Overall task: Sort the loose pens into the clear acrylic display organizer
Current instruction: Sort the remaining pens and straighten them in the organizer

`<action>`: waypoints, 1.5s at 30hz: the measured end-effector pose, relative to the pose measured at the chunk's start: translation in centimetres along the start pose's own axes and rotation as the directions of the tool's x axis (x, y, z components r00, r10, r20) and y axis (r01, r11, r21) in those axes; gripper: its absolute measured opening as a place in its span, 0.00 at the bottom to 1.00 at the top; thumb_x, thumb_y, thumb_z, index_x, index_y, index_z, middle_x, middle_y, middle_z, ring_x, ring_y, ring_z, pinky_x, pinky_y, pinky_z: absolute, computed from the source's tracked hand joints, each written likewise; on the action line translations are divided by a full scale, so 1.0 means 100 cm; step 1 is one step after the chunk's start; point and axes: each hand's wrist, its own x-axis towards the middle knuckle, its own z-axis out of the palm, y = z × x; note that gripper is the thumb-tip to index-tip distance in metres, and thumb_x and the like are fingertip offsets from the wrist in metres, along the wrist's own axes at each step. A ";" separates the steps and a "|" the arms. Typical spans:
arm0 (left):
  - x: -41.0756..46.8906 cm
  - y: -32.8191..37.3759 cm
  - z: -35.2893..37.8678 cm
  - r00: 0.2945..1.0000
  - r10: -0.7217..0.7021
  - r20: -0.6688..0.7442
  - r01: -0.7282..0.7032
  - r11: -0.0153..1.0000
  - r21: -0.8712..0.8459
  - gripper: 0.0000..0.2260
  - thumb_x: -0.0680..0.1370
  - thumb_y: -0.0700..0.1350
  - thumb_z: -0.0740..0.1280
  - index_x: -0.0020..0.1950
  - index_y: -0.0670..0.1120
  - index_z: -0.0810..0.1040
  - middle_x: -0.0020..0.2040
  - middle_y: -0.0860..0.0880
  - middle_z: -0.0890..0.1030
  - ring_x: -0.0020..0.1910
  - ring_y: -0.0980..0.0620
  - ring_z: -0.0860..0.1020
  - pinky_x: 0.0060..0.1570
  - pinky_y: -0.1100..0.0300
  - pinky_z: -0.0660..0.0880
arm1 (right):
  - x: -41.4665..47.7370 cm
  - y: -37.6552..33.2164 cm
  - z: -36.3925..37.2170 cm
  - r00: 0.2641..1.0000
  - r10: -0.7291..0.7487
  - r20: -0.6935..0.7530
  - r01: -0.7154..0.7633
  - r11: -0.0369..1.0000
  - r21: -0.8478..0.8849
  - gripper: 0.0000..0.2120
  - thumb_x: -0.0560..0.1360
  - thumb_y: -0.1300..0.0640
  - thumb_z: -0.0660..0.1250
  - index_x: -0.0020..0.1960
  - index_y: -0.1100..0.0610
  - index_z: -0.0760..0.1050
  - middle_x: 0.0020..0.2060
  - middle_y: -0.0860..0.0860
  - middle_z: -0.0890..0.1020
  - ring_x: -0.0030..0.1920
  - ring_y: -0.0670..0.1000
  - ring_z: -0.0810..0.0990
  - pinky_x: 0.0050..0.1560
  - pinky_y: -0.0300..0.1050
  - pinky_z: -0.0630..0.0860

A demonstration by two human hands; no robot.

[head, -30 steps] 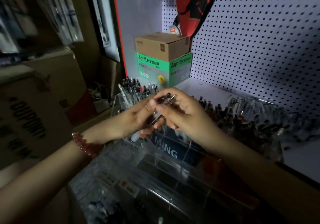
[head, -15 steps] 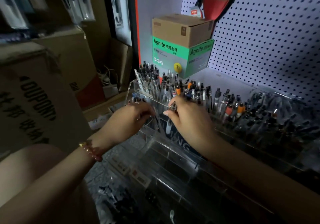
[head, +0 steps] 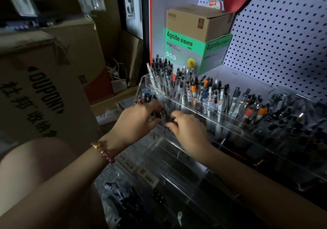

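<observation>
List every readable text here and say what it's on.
"Agnite 安格耐特" and "deli": green box, front; "Agnite" again on its side.
"DUPONT": carton, left; the Chinese print beside it is unclear.
Labels on the brown box, pens and organizer: too small or blurred.

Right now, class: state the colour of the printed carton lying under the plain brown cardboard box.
The printed carton is green and grey with white lettering; head view.

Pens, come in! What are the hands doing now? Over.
Gripping the pen bundle: left hand, right hand. Bundle low at organizer left end. Crowded back row close behind.
</observation>
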 end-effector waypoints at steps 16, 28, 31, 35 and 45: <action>0.004 0.013 0.021 0.994 -0.101 0.041 0.105 0.985 -0.137 0.25 0.76 0.44 0.68 0.71 0.46 0.62 0.54 0.44 0.80 0.47 0.45 0.80 0.40 0.54 0.74 | 0.005 -0.004 0.001 0.989 0.050 0.140 -0.019 0.977 -0.212 0.07 0.80 0.56 0.60 0.45 0.55 0.73 0.30 0.48 0.69 0.36 0.52 0.73 0.35 0.44 0.66; 0.001 0.012 0.020 0.997 -0.034 -0.069 0.022 0.987 -0.161 0.17 0.75 0.44 0.69 0.62 0.49 0.71 0.52 0.48 0.81 0.50 0.48 0.79 0.44 0.52 0.76 | 0.007 -0.006 -0.002 0.990 0.081 0.114 -0.063 0.985 -0.159 0.09 0.79 0.50 0.62 0.46 0.55 0.73 0.35 0.49 0.72 0.38 0.53 0.75 0.37 0.44 0.67; -0.001 0.011 0.020 0.994 0.002 -0.112 -0.009 0.998 -0.067 0.17 0.75 0.45 0.68 0.64 0.49 0.71 0.51 0.47 0.81 0.49 0.47 0.79 0.40 0.54 0.75 | 0.006 -0.008 -0.002 0.994 0.048 0.099 -0.030 0.983 -0.181 0.09 0.80 0.52 0.60 0.49 0.56 0.75 0.37 0.50 0.73 0.43 0.54 0.79 0.38 0.44 0.66; 0.000 0.007 0.019 0.994 0.036 -0.104 -0.047 0.994 -0.102 0.20 0.75 0.43 0.69 0.65 0.48 0.69 0.54 0.47 0.80 0.52 0.47 0.79 0.43 0.53 0.77 | 0.003 -0.007 0.001 0.997 0.024 0.076 -0.012 0.988 -0.156 0.08 0.81 0.56 0.56 0.49 0.56 0.74 0.41 0.51 0.79 0.45 0.55 0.80 0.38 0.44 0.67; 0.001 0.011 0.025 0.993 -0.061 -0.104 0.022 0.941 -0.338 0.28 0.69 0.35 0.74 0.67 0.43 0.69 0.62 0.48 0.77 0.62 0.54 0.74 0.57 0.65 0.71 | -0.003 -0.003 0.005 0.999 -0.029 0.038 0.037 0.975 -0.219 0.08 0.82 0.57 0.55 0.57 0.56 0.70 0.43 0.50 0.81 0.43 0.53 0.81 0.32 0.43 0.62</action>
